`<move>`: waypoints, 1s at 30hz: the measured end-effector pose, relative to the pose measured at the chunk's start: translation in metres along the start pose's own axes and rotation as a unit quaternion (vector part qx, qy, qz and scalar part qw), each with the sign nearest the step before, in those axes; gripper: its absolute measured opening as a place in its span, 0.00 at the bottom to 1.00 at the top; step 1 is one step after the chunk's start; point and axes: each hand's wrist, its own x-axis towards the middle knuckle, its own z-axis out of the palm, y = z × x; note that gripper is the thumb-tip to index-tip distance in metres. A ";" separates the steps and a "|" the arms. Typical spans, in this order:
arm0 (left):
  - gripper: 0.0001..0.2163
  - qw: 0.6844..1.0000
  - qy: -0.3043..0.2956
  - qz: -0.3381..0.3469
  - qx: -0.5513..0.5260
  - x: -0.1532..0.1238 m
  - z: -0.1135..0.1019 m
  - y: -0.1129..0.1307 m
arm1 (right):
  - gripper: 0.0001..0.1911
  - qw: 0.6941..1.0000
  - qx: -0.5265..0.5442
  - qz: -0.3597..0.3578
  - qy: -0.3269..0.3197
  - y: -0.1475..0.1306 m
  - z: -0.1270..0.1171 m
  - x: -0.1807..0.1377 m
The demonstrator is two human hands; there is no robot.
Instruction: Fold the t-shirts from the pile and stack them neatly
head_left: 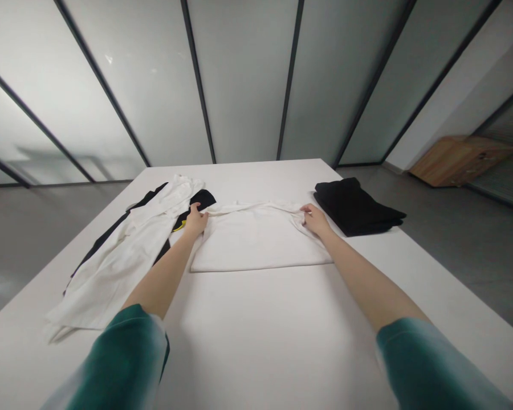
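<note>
A white garment (260,239), folded into a wide rectangle, lies flat in front of me; its exact kind is not plain. At its far left corner, my left hand (195,219) pinches the edge of the cloth. My right hand (315,218) has its fingers closed on the far right corner, where the fabric bunches a little. Between the two hands the far edge runs slightly wrinkled. The near edge is straight and rests on the white table (265,330).
To the left, loose white clothes (128,245) lie spread over black ones (203,198), with a bit of yellow showing. A folded black stack (354,208) sits right of my right hand. Beyond the table stand frosted glass panels (243,80) and a wooden cabinet (457,159).
</note>
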 end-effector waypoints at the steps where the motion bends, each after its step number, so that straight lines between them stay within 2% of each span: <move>1: 0.28 0.999 -0.012 0.033 0.009 0.001 0.000 0.001 | 0.23 1.000 0.005 0.002 -0.003 0.000 -0.001 0.002; 3: 0.27 0.995 -0.042 0.089 0.028 0.003 0.000 0.002 | 0.26 1.000 0.004 0.001 -0.013 -0.001 -0.003 0.007; 5: 0.23 0.991 -0.069 0.105 0.049 0.007 -0.001 0.004 | 0.31 0.999 -0.018 -0.002 -0.029 -0.005 -0.005 0.011; 7: 0.16 0.992 -0.080 0.081 0.059 0.011 -0.001 0.006 | 0.32 0.998 -0.048 0.003 -0.051 -0.012 -0.006 0.014; 10: 0.08 0.996 -0.078 0.043 0.014 0.018 -0.001 0.006 | 0.23 0.995 -0.085 0.012 -0.058 -0.020 -0.006 0.017; 12: 0.07 0.995 -0.085 0.012 -0.058 0.022 -0.002 0.006 | 0.19 0.995 -0.095 -0.002 -0.011 -0.023 -0.006 0.019; 15: 0.05 0.982 -0.078 -0.040 -0.167 0.031 -0.003 0.008 | 0.17 0.992 -0.086 -0.049 0.083 -0.024 -0.007 0.027; 19: 0.08 0.972 -0.040 -0.042 -0.230 0.050 -0.002 0.016 | 0.20 0.987 -0.072 -0.085 0.119 -0.025 -0.007 0.049; 22: 0.10 0.981 0.005 -0.041 -0.188 0.061 0.003 0.024 | 0.24 0.989 -0.088 -0.081 0.083 -0.025 -0.002 0.065; 25: 0.11 0.990 0.043 -0.055 -0.125 0.064 0.009 0.027 | 0.34 0.992 -0.121 -0.039 0.017 -0.023 0.004 0.072; 27: 0.16 0.994 0.041 -0.066 -0.078 0.059 0.012 0.025 | 0.39 0.989 -0.143 -0.025 -0.011 -0.019 0.008 0.069; 30: 0.26 0.998 0.013 -0.061 0.012 0.046 0.016 0.019 | 0.38 0.982 -0.186 -0.020 -0.025 -0.012 0.010 0.055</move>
